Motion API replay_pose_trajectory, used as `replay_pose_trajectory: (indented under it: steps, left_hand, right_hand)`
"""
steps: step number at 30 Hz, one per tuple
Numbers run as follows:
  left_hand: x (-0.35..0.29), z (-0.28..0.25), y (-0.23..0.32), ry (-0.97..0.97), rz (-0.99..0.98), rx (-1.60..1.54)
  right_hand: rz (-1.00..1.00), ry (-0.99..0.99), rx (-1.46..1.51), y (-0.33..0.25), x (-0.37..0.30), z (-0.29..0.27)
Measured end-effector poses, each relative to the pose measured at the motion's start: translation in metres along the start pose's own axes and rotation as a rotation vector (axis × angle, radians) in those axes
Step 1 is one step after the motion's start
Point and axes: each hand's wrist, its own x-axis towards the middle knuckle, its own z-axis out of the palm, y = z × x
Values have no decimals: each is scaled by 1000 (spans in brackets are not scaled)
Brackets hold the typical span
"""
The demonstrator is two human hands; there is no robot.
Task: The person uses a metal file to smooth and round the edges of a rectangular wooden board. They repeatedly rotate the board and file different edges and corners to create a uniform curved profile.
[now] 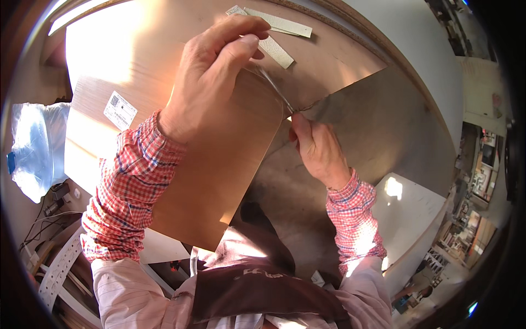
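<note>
My left hand (211,68) is raised over the far part of a brown wood-grain panel (205,175), its fingers curled and the thumb close to the index finger. Whatever lies between those fingers, if anything, is hidden. My right hand (320,148) is closed near the panel's far right corner, on the near end of a thin, shiny, rod-like strip (275,88). From there the strip slants up and left toward my left fingers. Its exact kind does not show. Beyond my left hand lie several pale, textured strips (282,23).
A white printed label (120,110) sits on the lighter wood surface at left. Clear plastic wrapping over something blue (37,151) stands at far left, above cables. A dark grey surface (378,120) spreads to the right, with a white board (408,211) nearer me.
</note>
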Motion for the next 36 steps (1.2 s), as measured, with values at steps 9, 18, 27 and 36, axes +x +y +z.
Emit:
replay_pose_trajectory:
  steps: [9, 18, 27, 36]
  left_hand:
    - [5, -12, 5, 429, -59, -259]
    - [13, -33, -8, 224, 231, 539]
    - [12, -28, -8, 236, 19, 287]
    - [-4, -22, -6, 207, 11, 195]
  right_hand:
    - [73, -114, 7, -15, 10, -29]
    - [35, -164, -87, -17, 24, -21]
    - [-121, -159, -149, 2, 13, -12]
    - [112, -210, 24, -15, 0, -19]
